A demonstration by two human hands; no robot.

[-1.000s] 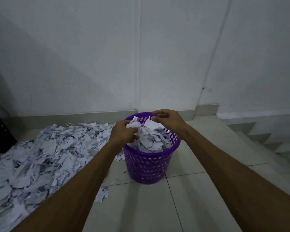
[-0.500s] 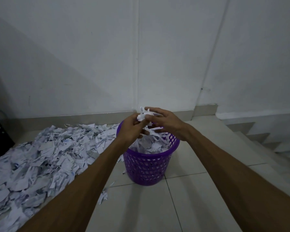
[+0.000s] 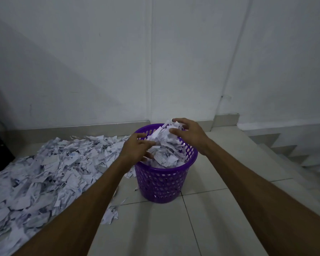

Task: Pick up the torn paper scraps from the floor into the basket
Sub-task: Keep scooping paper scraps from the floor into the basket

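- Scraps on the floor (image 3: 44, 174) form a broad heap running from about 8 o'clock near the person out toward 11 o'clock, just left of the basket (image 3: 163, 183).
- Left hand (image 3: 137, 148), fingers spread and slack over the near rim, holds nothing I can see; it is the nearer hand to the heap.
- Right hand (image 3: 188, 132), at 12 o'clock, rests loose fingers on the mound of paper (image 3: 166, 152) heaped above the rim.
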